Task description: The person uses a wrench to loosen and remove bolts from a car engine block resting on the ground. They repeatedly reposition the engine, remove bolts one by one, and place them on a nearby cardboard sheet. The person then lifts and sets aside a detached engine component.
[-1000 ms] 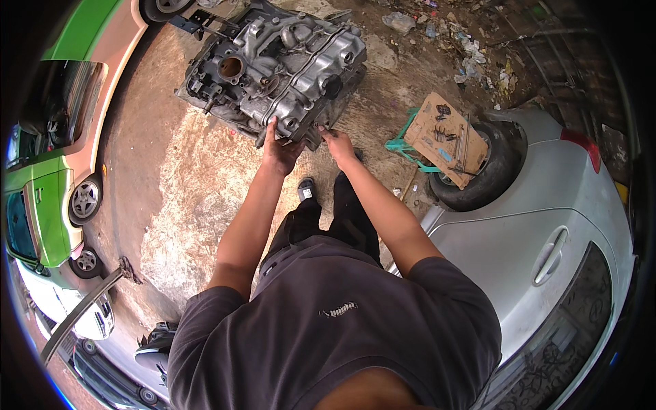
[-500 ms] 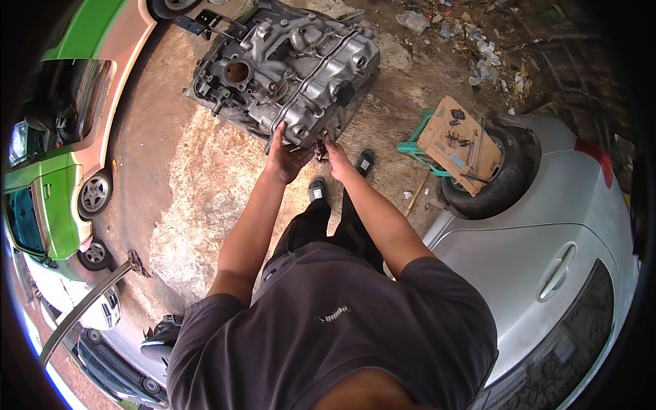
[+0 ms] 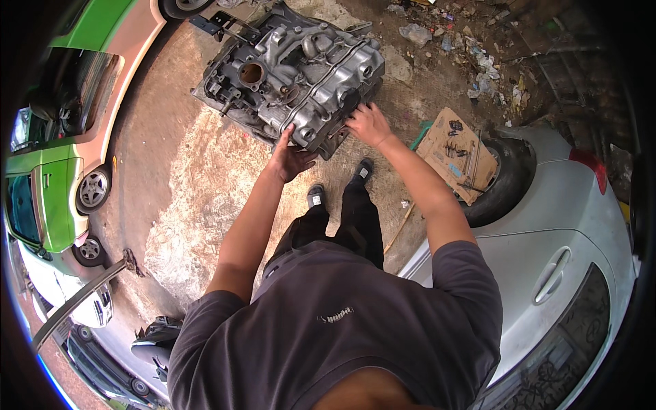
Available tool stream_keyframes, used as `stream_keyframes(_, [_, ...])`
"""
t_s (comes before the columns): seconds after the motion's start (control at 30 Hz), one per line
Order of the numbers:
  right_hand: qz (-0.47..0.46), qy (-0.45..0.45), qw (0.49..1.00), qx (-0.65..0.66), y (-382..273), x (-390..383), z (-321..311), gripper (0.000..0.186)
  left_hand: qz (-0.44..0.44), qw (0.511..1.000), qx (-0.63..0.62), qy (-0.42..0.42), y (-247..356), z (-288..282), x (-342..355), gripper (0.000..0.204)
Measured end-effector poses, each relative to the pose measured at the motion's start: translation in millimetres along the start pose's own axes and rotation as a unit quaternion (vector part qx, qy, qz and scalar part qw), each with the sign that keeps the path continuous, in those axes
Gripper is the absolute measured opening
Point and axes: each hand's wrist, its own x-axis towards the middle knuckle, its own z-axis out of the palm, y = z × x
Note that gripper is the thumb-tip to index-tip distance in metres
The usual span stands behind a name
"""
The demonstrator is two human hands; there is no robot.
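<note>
Engine (image 3: 304, 89) at L fingers (image 3: 285, 138) & R fingers (image 3: 362, 117) was silver-grey w/ darker grey patches; round bore (image 3: 252, 72) beyond L fingers was brn inside; cap (image 3: 348, 99) beside R fingers, blk. Right of R fingers: board (image 3: 439, 141) was tan w/ dk bits (image 3: 454, 149) & a blue patch (image 3: 455, 169); tyre (image 3: 521, 174), blk; car (image 3: 492, 266), silver-grey w/ red tail-light (image 3: 592, 171). Far left of L fingers, another car (image 3: 55, 195) was grn & peach. Below both sets of fingers, shirt (image 3: 342, 280) was dk grey w/ whitish print (image 3: 336, 315).

Green car (image 3: 56, 198) left, silver car (image 3: 512, 263) right
</note>
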Motion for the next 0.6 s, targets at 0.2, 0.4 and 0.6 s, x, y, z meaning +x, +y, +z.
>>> stream_keyframes(0.2, [-0.007,0.124,0.992,0.019,-20,-21,-15,0.016,-0.002,0.999,0.023,-0.028,0,-2,-2,0.124])
stream_keyframes(0.4, [0.499,0.071,0.671,0.544,-55,-54,26,0.020,-0.004,1.000,0.007,0.006,0,1,-2,0.123])
stream_keyframes(0.6, [0.543,0.025,0.431,0.721,-105,-55,58,0.024,0.001,0.997,0.073,-0.005,1,0,-6,0.119])
